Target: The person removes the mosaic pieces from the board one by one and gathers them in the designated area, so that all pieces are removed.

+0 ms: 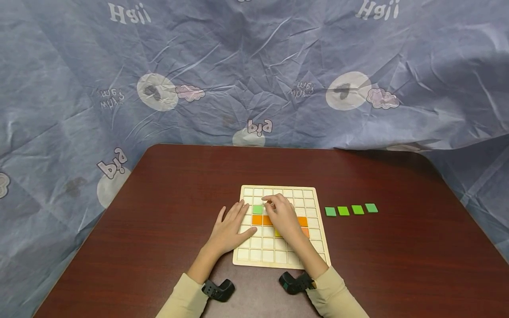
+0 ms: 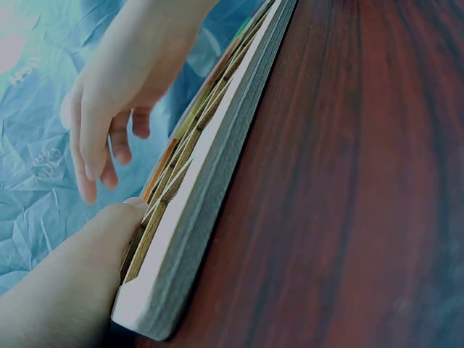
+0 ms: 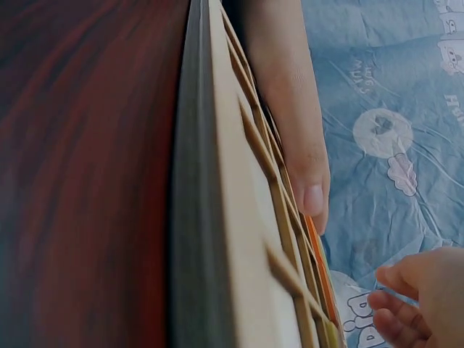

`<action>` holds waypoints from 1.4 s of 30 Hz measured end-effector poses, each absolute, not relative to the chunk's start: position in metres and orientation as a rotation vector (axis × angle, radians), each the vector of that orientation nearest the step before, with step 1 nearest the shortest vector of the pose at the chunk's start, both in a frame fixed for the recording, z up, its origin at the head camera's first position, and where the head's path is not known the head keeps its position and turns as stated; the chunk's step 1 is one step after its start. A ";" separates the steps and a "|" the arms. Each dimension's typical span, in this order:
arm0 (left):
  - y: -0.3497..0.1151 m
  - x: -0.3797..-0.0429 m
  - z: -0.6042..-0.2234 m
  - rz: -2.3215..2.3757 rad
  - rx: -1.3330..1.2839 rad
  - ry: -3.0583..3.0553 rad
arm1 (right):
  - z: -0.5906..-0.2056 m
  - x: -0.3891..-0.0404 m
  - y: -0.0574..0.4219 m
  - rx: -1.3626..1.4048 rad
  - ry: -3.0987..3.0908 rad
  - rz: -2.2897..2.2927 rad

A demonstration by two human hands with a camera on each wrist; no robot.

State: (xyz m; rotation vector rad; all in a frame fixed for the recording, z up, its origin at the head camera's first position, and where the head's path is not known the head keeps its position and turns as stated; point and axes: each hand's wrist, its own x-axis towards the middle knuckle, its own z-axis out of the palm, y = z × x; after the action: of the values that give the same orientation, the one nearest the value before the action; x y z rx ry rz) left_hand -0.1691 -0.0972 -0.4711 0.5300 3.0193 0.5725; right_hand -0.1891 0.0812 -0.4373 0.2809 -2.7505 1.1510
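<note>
A pale wooden grid board lies on the table. My left hand rests along its left edge with spread, straight fingers, the thumb over the lower-left squares. Above the board's middle is my right hand, its fingers loosely bent; the left wrist view shows nothing between them. Just left of its fingertips, a green tile sits in a square. Below that tile are orange tiles. The right hand and forearm partly cover the row, along with a yellow tile and a lighter orange tile.
Several loose green tiles lie in a row on the dark red-brown table, right of the board. A wrinkled blue-grey cloth with printed figures hangs behind the table. Each wrist wears a black device.
</note>
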 end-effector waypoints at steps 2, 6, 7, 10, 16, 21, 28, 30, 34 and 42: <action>-0.097 -0.169 -0.471 0.572 0.531 3.017 | -0.439 -0.190 0.079 0.272 -2.750 1.159; -0.097 -0.169 -0.470 0.572 0.532 3.014 | -0.443 -0.190 0.076 0.260 -2.743 1.167; -0.097 -0.169 -0.470 0.574 0.534 3.015 | -0.445 -0.190 0.075 0.259 -2.743 1.160; -0.097 -0.169 -0.470 0.575 0.534 3.014 | -0.448 -0.191 0.074 0.246 -2.753 1.157; -0.097 -0.170 -0.470 0.563 0.540 3.021 | -0.452 -0.191 0.074 0.222 -2.769 1.157; -0.097 -0.170 -0.471 0.569 0.538 3.021 | -0.455 -0.190 0.074 0.231 -2.785 1.123; -0.097 -0.169 -0.472 0.573 0.547 3.019 | -0.458 -0.188 0.074 0.257 -2.775 1.045; -0.097 -0.169 -0.472 0.568 0.548 3.018 | -0.459 -0.188 0.074 0.266 -2.774 1.020; -0.097 -0.168 -0.471 0.567 0.545 3.021 | -0.461 -0.188 0.074 0.276 -2.774 0.994; -0.097 -0.168 -0.470 0.572 0.537 3.016 | -0.462 -0.190 0.075 0.286 -2.768 0.981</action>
State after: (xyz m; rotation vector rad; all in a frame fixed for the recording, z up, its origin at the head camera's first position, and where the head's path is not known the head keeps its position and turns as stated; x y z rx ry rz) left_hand -0.1680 -0.0971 -0.4697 0.5373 3.0162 0.5715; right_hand -0.1901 0.0746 -0.4623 0.2860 -2.7681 0.9807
